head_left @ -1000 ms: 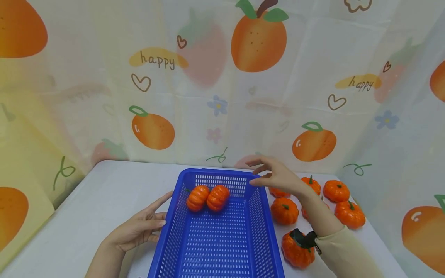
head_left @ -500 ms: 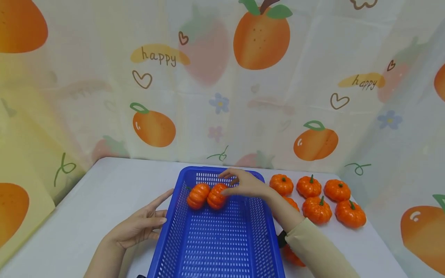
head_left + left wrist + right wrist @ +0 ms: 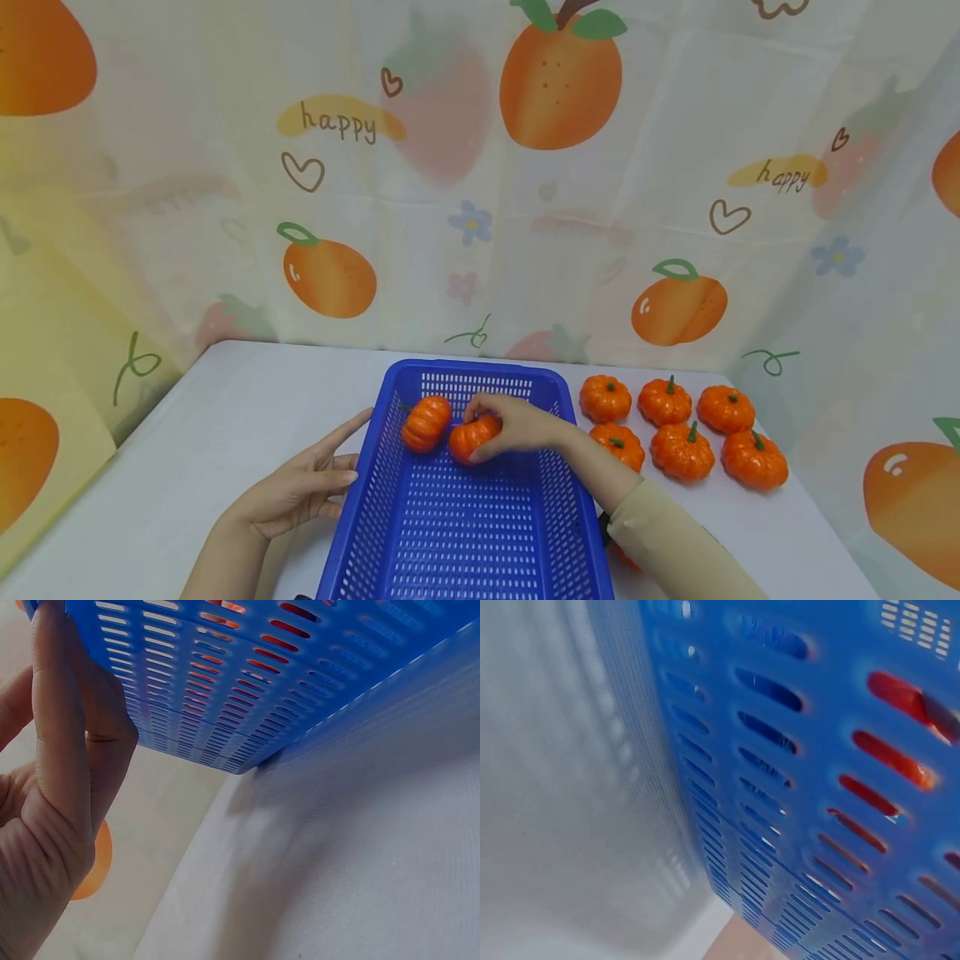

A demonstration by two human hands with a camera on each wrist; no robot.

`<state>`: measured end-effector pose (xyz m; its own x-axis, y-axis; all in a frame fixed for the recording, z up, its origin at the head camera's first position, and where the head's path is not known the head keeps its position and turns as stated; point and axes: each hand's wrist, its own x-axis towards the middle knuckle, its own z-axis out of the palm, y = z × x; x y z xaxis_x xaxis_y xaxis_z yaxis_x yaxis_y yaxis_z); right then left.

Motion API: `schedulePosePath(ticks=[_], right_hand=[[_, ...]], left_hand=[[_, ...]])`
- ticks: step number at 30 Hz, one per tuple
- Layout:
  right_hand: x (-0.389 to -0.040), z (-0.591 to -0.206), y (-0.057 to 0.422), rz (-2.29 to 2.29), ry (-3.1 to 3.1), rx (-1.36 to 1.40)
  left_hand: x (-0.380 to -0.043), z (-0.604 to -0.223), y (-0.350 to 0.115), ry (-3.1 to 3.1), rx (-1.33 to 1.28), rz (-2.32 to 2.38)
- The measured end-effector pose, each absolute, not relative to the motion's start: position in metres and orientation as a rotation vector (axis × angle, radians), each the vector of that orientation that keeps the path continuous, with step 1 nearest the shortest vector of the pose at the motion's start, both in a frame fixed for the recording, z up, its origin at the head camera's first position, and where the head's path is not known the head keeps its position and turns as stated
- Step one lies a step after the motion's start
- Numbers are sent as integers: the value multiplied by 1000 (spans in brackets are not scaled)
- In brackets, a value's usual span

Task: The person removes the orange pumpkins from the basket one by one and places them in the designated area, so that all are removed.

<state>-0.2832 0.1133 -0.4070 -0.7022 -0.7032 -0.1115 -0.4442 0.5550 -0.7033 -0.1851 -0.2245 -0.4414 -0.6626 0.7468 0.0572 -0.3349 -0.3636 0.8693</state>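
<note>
A blue plastic basket (image 3: 471, 500) with slotted walls stands on the table. Inside its far end are two small orange pumpkins. My right hand (image 3: 517, 423) reaches over the basket's right wall and grips the right-hand pumpkin (image 3: 468, 439), fingers over its far side and thumb on its near side. The other pumpkin (image 3: 427, 425) lies on its side just left of it. My left hand (image 3: 300, 492) rests against the basket's left side with fingers extended; the left wrist view shows its fingers (image 3: 60, 712) up along the slotted wall. Only slots and glimpses of orange show in the right wrist view.
Right of the basket stand several more small pumpkins (image 3: 682, 452) in loose rows. Another pumpkin (image 3: 626, 558) is mostly hidden by the right sleeve (image 3: 675, 533). A fruit-printed curtain (image 3: 465, 167) hangs behind the white table (image 3: 262, 400).
My right hand has moved left and down from the basket's far right corner onto the right-hand pumpkin, gripping it and shifting it slightly towards me. The left hand stays put.
</note>
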Motion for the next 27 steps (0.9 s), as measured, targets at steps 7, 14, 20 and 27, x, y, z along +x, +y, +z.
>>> schedulePosePath(ticks=[7,14,20,27], right_hand=[[-282,-406,113,-929,2392,-882],[-280,-402,112,-928,2441,-874],[-277,-391,113,-996,2447,-912],[-268,-370,115,-1078,2439,-924]], left_hand=[[-185,-441,-224,1170,600,2066],[-185,-442,-225,1179,600,2065],[-184,-441,-223,1232,560,2063],[-184,-441,-224,1198,581,2061]])
